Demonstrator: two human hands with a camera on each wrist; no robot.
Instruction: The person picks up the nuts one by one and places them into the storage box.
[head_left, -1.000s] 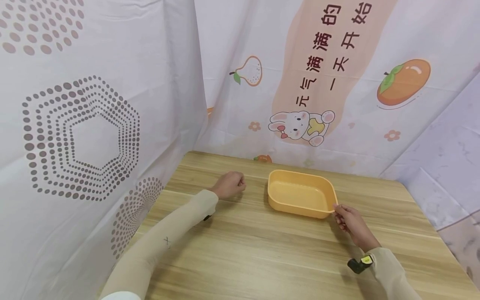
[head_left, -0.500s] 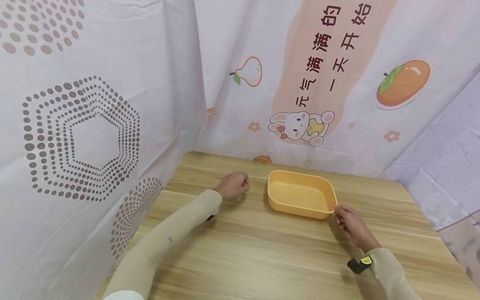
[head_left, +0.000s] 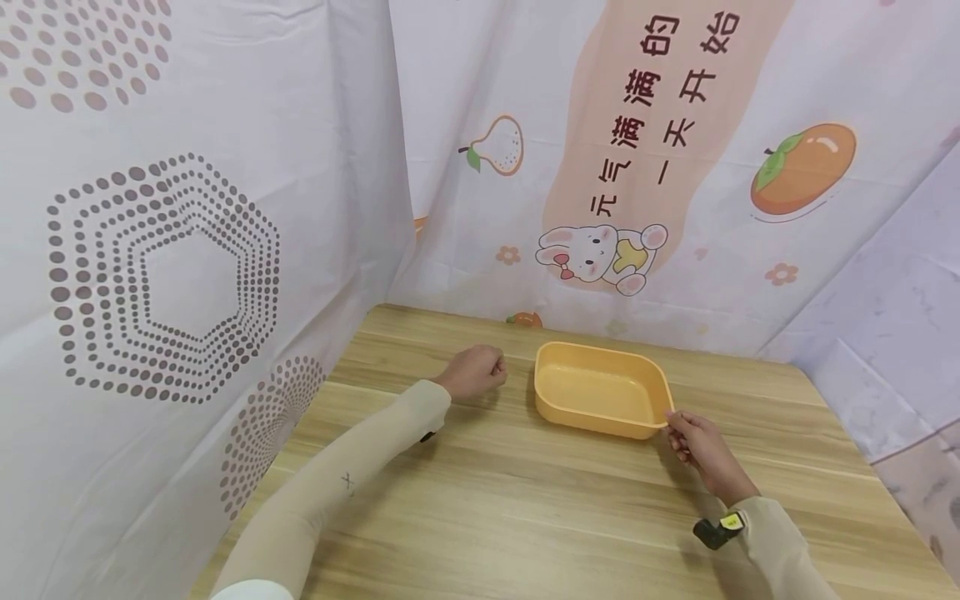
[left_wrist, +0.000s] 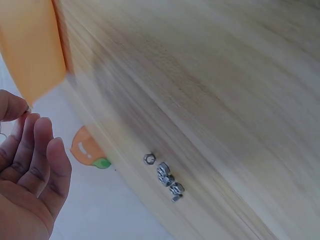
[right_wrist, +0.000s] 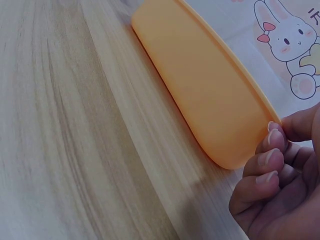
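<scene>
A shallow yellow-orange plastic box (head_left: 588,419) sits on the wooden table, open side up. My right hand (head_left: 703,452) pinches its near right corner at the rim, thumb and index finger on the edge (right_wrist: 272,107). Left of the box, my left hand (head_left: 474,372) is over the table with its fingers curled. In the left wrist view, its thumb and index finger pinch a small metal nut (left_wrist: 28,109), mostly hidden by the fingertips. Several metal hex nuts (left_wrist: 164,174) lie in a short row on the table; the head view does not show them.
A white printed curtain (head_left: 480,242) hangs along the table's far edge, and another patterned curtain (head_left: 315,208) along its left side. Bare wood tabletop (head_left: 540,517) stretches in front of the box. A small black camera (head_left: 716,533) is strapped at the right wrist.
My left hand has moved a little to the right, towards the box. The right hand and the box stay where they were.
</scene>
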